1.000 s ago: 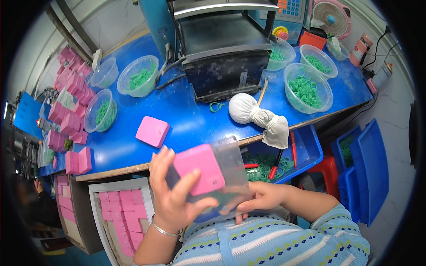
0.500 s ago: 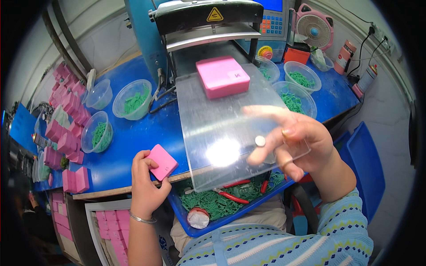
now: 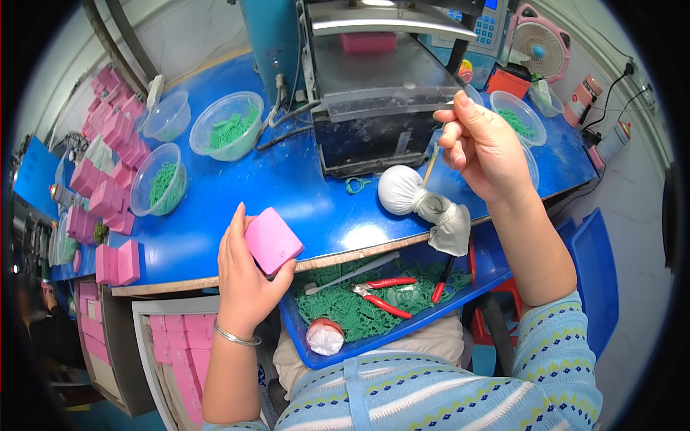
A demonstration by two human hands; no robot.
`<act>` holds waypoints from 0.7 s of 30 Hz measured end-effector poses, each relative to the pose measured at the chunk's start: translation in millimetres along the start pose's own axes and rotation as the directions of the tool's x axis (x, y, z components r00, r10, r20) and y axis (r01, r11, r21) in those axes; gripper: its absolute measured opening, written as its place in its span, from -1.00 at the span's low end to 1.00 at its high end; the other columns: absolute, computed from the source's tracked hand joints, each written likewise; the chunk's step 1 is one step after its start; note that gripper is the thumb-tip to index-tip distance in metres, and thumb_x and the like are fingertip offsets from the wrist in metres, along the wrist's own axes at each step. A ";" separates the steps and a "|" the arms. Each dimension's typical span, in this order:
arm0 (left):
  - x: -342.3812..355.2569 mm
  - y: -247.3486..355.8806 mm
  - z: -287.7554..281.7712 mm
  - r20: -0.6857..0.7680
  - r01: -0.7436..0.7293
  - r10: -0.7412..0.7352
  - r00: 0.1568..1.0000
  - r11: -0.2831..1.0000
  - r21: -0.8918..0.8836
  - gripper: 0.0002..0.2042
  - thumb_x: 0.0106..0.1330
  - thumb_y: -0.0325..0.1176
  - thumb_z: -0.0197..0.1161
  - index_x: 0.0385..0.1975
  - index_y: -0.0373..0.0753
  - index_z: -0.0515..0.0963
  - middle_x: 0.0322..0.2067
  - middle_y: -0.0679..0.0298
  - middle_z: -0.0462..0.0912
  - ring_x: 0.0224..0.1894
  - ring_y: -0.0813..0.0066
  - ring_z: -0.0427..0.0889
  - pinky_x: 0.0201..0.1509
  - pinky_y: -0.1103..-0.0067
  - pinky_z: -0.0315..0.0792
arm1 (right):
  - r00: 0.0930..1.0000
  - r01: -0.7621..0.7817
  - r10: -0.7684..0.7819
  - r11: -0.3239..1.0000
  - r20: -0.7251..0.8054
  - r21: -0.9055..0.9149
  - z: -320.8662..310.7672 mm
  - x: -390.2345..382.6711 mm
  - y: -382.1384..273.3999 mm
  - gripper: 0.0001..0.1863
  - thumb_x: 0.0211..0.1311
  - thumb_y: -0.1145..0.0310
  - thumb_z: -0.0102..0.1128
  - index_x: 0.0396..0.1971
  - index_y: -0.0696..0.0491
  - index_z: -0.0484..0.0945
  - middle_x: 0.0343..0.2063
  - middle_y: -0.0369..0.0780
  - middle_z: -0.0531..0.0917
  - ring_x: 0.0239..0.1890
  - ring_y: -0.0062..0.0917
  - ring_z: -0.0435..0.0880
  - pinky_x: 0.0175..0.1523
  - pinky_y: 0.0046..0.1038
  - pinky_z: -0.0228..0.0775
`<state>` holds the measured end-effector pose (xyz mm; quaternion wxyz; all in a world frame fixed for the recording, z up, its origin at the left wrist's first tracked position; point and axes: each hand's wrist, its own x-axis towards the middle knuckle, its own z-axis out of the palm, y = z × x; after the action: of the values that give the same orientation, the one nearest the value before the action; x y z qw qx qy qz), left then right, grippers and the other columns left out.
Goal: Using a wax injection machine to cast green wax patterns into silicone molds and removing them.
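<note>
Clamped on pink box (image 3: 272,240): left hand (image 3: 248,284); right hand (image 3: 483,147) pinches clear sheet (image 3: 392,104) at machine (image 3: 374,86).

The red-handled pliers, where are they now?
In the head view, the red-handled pliers lie in the blue tray on green scraps, right of the left hand.

Matt pink plastic case (image 3: 272,241), glossy blue tabletop (image 3: 287,194), white cloth bundle (image 3: 402,191), clear plastic bowls (image 3: 230,127).

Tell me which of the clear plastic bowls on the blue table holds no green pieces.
The small clear bowl at the far left, nearest the stacked pink boxes. It looks empty; the other bowls hold green pieces.
</note>
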<state>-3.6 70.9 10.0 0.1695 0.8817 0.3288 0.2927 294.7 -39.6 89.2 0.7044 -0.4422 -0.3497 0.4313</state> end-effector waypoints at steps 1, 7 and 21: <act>0.3 -0.2 -0.4 -0.001 -0.008 0.008 1.000 1.000 0.002 -0.14 -0.19 -0.39 0.35 0.19 -0.38 0.02 0.03 -0.02 0.28 0.07 0.10 0.30 0.14 0.35 0.19 | 0.999 0.045 -0.046 0.999 -0.007 -0.022 -1.3 0.9 3.1 -0.63 0.28 0.13 -0.04 -0.36 0.20 0.46 -0.62 -0.22 0.61 -0.72 -0.70 0.50 -0.60 -0.74 0.33; -32.1 -8.2 -12.3 -0.236 -0.054 0.034 0.971 0.995 -0.082 -0.15 -0.21 -0.45 0.34 0.18 -0.34 0.05 0.05 0.07 0.25 0.09 0.17 0.29 0.15 0.35 0.19 | 0.992 0.124 -0.126 0.990 -0.022 -0.071 -1.9 7.1 13.4 -0.62 0.25 0.10 0.00 -0.43 0.16 0.49 -0.66 -0.24 0.59 -0.74 -0.71 0.48 -0.62 -0.75 0.31; -259.1 -64.0 -68.2 -0.311 0.780 -0.719 0.621 0.529 0.335 -0.44 -0.15 -0.38 0.38 -0.09 -0.33 0.31 -0.09 0.04 0.35 -0.03 0.13 0.33 0.09 0.37 0.20 | 0.022 0.080 0.042 0.996 0.999 -0.044 66.9 -108.1 53.3 -0.80 0.12 0.27 0.16 -0.41 0.11 0.55 -0.35 -0.26 0.53 -0.21 -0.39 0.48 -0.15 -0.42 0.28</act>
<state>-235.8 -51.3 -73.8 0.0528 0.6457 0.7431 0.1673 178.8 -104.6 52.2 0.2446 -0.0402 -0.7667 0.5923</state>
